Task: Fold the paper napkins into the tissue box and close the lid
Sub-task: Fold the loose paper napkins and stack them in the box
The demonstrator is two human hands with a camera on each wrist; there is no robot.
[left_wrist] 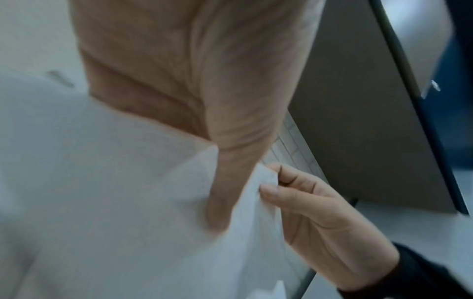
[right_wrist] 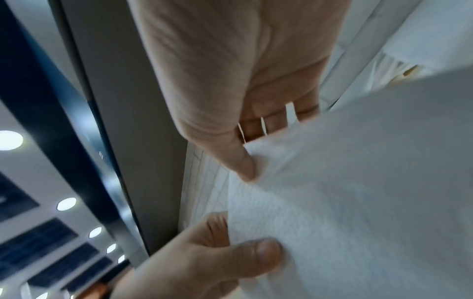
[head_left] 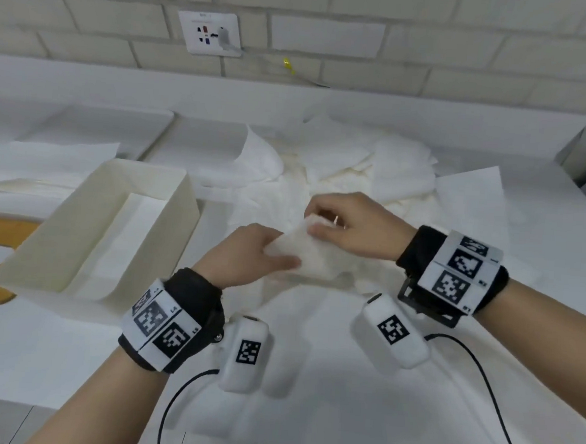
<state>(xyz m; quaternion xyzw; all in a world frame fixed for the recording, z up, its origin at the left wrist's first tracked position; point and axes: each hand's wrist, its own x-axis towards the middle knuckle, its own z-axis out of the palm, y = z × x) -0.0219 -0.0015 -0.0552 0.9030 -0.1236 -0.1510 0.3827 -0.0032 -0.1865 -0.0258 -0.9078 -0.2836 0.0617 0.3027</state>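
Napkin point(head_left: 312, 254): white, embossed paper, held up between both my hands, just above the white counter point(head_left: 309, 377) and in front of the loose heap of unfolded napkins point(head_left: 356, 170).

Left hand point(head_left: 248, 257): thumb lies across the near edge of the napkin, fingers tucked behind it, so the sheet is pinched flat between thumb and fingers. The right-wrist view shows my left thumb point(right_wrist: 266, 252) pressing on the paper's lower edge. Narrow grip, closed on the paper.

Right hand point(head_left: 353, 225): fingers curled down, thumb and forefinger nipping the upper corner of the same napkin. The left-wrist view shows the corner bunched between these fingertips point(left_wrist: 271, 192). The right-wrist view shows my right thumb tip point(right_wrist: 248, 168) on the top edge. Also a tight pinch, nothing else held.

Tissue box point(head_left: 95, 230): cream, open-topped, standing on the counter to the left of my left hand, apart from the held napkin. A flat white layer shows at its bottom; whether this is paper I cannot tell.

Left of the box, flat folded napkin sheets point(head_left: 44, 169) lie on the counter.

Behind: white brick wall with a socket plate point(head_left: 210, 33).
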